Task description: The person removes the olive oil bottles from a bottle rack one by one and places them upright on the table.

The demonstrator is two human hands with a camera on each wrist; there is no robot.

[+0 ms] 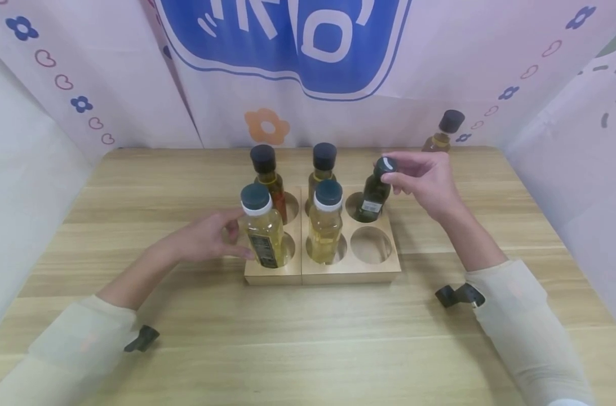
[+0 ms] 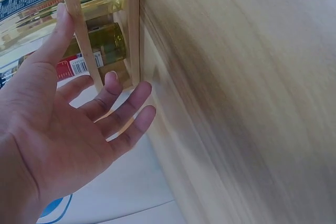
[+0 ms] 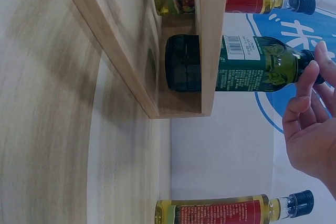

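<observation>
My right hand [image 1: 429,183] pinches the cap of a dark green bottle [image 1: 373,197], which stands slightly tilted in the back right hole of a wooden rack [image 1: 348,276]. In the right wrist view the lower part of that green bottle [image 3: 244,64] is inside the rack [image 3: 210,40]. My left hand [image 1: 206,237] is beside the rack's left side, fingers spread, by a pale yellow bottle [image 1: 264,237] with a dark green cap. In the left wrist view the left hand [image 2: 73,124] has its thumb at the rack's edge; whether it touches cannot be told.
Another pale yellow bottle [image 1: 325,231] fills the front middle hole. Two black-capped bottles stand behind, one at left [image 1: 272,180] and one in the middle [image 1: 324,160]. The front right hole [image 1: 371,245] holds no bottle. One more black-capped bottle [image 1: 443,132] stands behind my right hand.
</observation>
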